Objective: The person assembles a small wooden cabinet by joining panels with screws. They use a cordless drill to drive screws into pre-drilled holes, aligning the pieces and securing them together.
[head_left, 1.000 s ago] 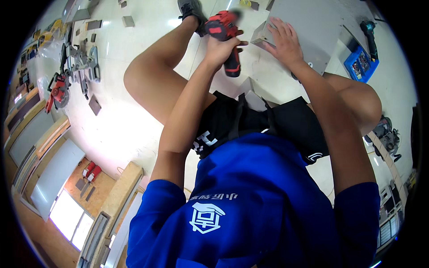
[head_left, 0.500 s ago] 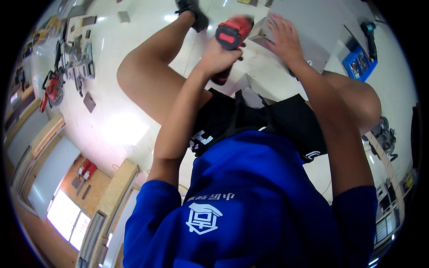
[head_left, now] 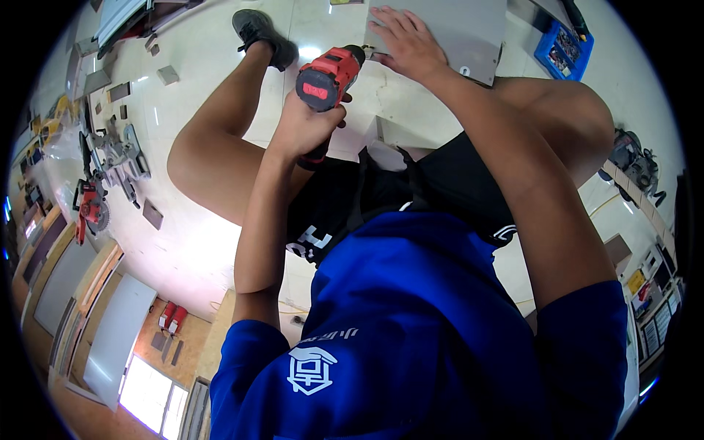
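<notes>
My left hand (head_left: 306,125) is wrapped around the grip of a red and black cordless drill (head_left: 330,77). The drill's chuck points right, close to a small metal fitting (head_left: 377,53) at the left edge of a grey panel (head_left: 469,33). On that panel lies my right hand (head_left: 411,44), fingers spread, its thumb side beside the fitting. Whether the drill's bit touches the fitting is too small to tell. A pale open box-like piece (head_left: 389,136) sits on the floor between my thighs, partly hidden by my shorts.
To the right stands a blue tray of small parts (head_left: 565,50). A red circular saw (head_left: 92,209), a grey metal tool (head_left: 121,158) and several small board offcuts (head_left: 152,214) lie on the left floor. A black tool (head_left: 634,165) rests beyond my right knee.
The whole view has shifted. The drill has turned from pointing up to pointing right, with its chuck at the panel's left edge. My right hand remains on the panel.
</notes>
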### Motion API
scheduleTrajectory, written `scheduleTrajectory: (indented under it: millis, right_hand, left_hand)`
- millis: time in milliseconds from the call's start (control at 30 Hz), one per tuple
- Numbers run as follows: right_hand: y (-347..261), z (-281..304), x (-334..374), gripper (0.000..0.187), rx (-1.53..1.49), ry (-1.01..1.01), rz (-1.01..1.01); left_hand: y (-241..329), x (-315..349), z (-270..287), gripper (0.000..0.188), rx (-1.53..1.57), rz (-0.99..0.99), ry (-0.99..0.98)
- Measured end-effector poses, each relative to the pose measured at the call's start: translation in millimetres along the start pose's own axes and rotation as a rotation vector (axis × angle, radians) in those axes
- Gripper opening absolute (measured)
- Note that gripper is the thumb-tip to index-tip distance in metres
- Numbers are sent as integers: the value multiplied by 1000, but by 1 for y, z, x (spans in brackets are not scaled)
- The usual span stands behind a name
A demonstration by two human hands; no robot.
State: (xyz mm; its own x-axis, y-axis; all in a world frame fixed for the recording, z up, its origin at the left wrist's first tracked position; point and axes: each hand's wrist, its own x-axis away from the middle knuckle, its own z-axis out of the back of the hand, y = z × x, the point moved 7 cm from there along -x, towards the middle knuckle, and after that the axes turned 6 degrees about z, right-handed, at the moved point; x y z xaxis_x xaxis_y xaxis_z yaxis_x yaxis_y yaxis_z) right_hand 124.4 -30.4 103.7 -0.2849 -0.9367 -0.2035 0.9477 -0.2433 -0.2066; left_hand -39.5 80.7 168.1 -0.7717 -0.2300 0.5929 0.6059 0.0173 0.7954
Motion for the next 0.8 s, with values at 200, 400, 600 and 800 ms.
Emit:
scheduleTrajectory:
  millis: [200,400,600,800]
  right_hand:
    - [0,-1,0,68,-18,-24,-1]
    - [-2,3,0,68,-46,-3,12]
    - [1,3,1,67,-39,29,16]
    - [0,2,0,65,-46,-26,6]
  left_hand:
    - [0,-1,0,42,-6,10,-7]
    - [6,1,-1,44,-24,5,0]
    - [10,-3,-3,42,-82,-9,0]
    - [12,-3,-4,40,-72,4,2]
